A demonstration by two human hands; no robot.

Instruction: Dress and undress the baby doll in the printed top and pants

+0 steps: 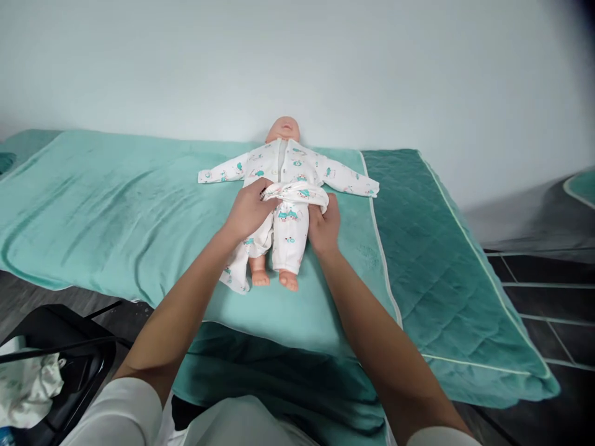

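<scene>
A baby doll [283, 128] lies on its back on a green-covered bed, its head toward the wall and its feet toward me. White printed baby clothes cover it: a front-fastened top [300, 162] with both sleeves spread wide, and trousers [289, 241] over its legs. My left hand [251, 209] grips the bunched fabric at the doll's waist on the left. On the right side of the same bunched band, my right hand [325, 224] pinches the cloth, its fingertips partly hidden underneath. Both bare feet stick out below the trouser legs. Some printed cloth lies beside the left leg.
The bed's light green blanket [116, 204] stretches left, with a darker quilted cover [427, 266] at right. A black chair [93, 347] holding white cloth [32, 390] stands at lower left. A white wall [297, 62] rises behind the bed.
</scene>
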